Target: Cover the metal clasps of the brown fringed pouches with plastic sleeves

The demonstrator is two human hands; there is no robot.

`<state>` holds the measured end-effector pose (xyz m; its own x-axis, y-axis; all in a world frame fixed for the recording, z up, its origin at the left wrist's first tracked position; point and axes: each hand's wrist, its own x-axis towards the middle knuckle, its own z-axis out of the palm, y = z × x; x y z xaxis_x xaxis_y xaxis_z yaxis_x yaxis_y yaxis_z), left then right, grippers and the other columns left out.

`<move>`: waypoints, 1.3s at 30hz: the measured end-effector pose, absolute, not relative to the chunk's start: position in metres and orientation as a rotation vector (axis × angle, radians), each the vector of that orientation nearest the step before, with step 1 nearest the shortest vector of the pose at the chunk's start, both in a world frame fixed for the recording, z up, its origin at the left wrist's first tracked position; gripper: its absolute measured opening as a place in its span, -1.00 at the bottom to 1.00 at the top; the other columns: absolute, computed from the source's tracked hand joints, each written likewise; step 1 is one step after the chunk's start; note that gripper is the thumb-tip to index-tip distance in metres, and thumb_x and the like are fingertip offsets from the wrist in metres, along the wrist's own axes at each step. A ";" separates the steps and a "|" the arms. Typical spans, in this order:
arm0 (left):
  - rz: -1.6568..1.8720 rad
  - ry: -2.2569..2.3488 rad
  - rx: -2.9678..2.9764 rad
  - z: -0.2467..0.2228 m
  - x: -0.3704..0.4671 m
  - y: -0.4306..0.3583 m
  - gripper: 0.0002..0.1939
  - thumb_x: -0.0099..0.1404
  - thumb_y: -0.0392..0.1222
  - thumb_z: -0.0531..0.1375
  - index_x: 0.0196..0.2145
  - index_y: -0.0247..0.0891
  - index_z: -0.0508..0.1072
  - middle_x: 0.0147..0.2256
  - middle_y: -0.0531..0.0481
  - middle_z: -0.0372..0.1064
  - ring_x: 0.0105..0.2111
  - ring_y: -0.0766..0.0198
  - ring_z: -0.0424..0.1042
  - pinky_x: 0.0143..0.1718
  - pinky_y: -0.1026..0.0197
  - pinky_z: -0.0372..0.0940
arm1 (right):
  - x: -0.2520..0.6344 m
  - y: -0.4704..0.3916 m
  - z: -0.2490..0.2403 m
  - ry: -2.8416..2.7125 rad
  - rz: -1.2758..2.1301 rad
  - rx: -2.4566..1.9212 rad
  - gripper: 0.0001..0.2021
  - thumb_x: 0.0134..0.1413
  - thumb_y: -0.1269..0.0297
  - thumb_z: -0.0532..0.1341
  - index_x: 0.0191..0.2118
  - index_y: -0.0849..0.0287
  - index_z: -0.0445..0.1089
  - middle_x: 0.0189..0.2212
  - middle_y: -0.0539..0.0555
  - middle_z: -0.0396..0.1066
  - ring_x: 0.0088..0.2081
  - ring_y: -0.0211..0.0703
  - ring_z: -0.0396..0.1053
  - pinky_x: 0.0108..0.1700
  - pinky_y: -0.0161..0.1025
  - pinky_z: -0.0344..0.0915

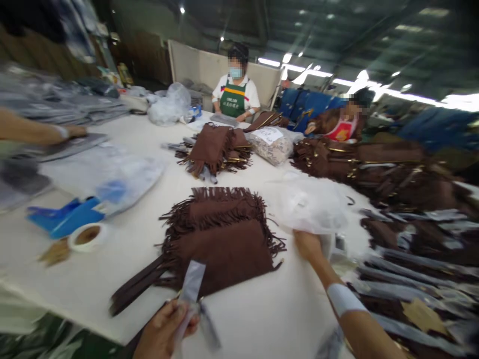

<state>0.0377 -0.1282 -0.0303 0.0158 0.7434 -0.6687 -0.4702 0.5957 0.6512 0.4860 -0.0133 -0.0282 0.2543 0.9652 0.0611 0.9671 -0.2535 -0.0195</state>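
Low in the view, my left hand [164, 326] is closed, thumb against fingers, on a translucent plastic strip [194, 279] that sticks up in front of a brown fringed bag [220, 254]. This bag lies flat on the white table, its fringe spread at the sides and far edge and a dark strap [138, 284] trailing to the lower left. To the right of it, my right hand [309, 245] reaches to the near edge of a heap of clear plastic bags [310, 207]. Its fingers are mostly hidden by the plastic and blurred.
Stacked fringed bags [211, 144] and a filled clear sack [273, 144] stand farther back. Brown pieces [374, 164] crowd the right side. A tape roll [88, 237] and blue tape dispenser [71, 217] lie left. Another person's arm [33, 129] enters left; a co-worker [235, 94] stands opposite.
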 end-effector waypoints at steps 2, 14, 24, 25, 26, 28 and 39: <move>0.977 1.166 0.313 -0.027 0.038 -0.132 -0.58 -0.19 -0.02 0.51 -0.47 -0.30 0.46 -0.52 -0.03 0.47 -0.48 0.15 0.49 -0.39 0.15 0.44 | 0.471 -0.040 -0.025 -1.883 -0.072 -2.429 -0.67 0.21 0.35 -0.03 -0.11 0.42 0.40 -0.09 0.53 0.39 -0.03 0.26 0.36 -0.02 0.08 0.23; 0.880 1.023 0.860 -0.006 0.037 -0.162 -0.62 0.13 0.12 0.29 -0.48 -0.28 0.38 -0.54 -0.03 0.43 -0.55 0.27 0.31 -0.45 0.26 0.16 | 0.252 -0.170 0.033 -1.075 1.543 -1.618 -0.58 0.08 -0.17 0.15 -0.34 0.16 0.33 -0.42 0.07 0.48 -0.42 -0.15 0.42 -0.48 -0.31 0.27; 0.753 1.136 1.353 0.036 -0.023 -0.234 -0.71 0.29 0.01 0.12 -0.43 -0.25 0.44 -0.49 0.02 0.38 -0.42 0.19 0.33 -0.35 0.22 0.11 | 0.165 -0.213 0.027 -0.426 1.856 -1.183 -0.33 -0.31 0.19 0.50 0.02 0.16 0.33 -0.34 0.00 0.47 -0.44 -0.25 0.42 -0.40 -0.34 0.34; 0.756 1.155 1.327 0.031 -0.028 -0.238 -0.70 0.27 0.02 0.12 -0.43 -0.26 0.44 -0.50 0.02 0.38 -0.43 0.18 0.33 -0.35 0.22 0.11 | 0.163 -0.214 0.024 -0.447 1.800 -1.210 -0.30 -0.34 0.21 0.51 0.03 0.16 0.32 -0.39 -0.03 0.45 -0.47 -0.28 0.39 -0.42 -0.36 0.32; 0.762 1.165 1.283 0.025 -0.032 -0.242 -0.71 0.25 0.03 0.14 -0.43 -0.26 0.43 -0.52 0.02 0.38 -0.45 0.19 0.32 -0.36 0.22 0.10 | 0.162 -0.215 0.023 -0.488 1.745 -1.237 -0.30 -0.34 0.21 0.51 0.03 0.16 0.33 -0.43 -0.07 0.42 -0.49 -0.31 0.36 -0.44 -0.37 0.29; 0.771 1.165 1.164 0.013 -0.039 -0.248 -0.72 0.18 0.04 0.19 -0.41 -0.26 0.41 -0.52 0.04 0.37 -0.47 0.21 0.30 -0.40 0.23 0.08 | 0.161 -0.216 0.021 -0.623 1.647 -1.282 -0.39 -0.31 0.19 0.49 -0.04 0.17 0.37 -0.49 -0.09 0.38 -0.51 -0.33 0.31 -0.45 -0.38 0.25; 0.765 1.375 1.237 0.001 -0.067 -0.271 -0.74 0.15 -0.03 0.18 -0.56 -0.24 0.34 -0.61 0.11 0.23 -0.53 0.26 0.20 -0.46 0.24 -0.02 | 0.160 -0.227 0.030 -1.361 1.343 -1.530 -0.67 -0.02 -0.02 0.26 -0.49 0.17 0.35 -0.64 -0.06 0.33 -0.57 -0.27 0.23 -0.48 -0.32 0.14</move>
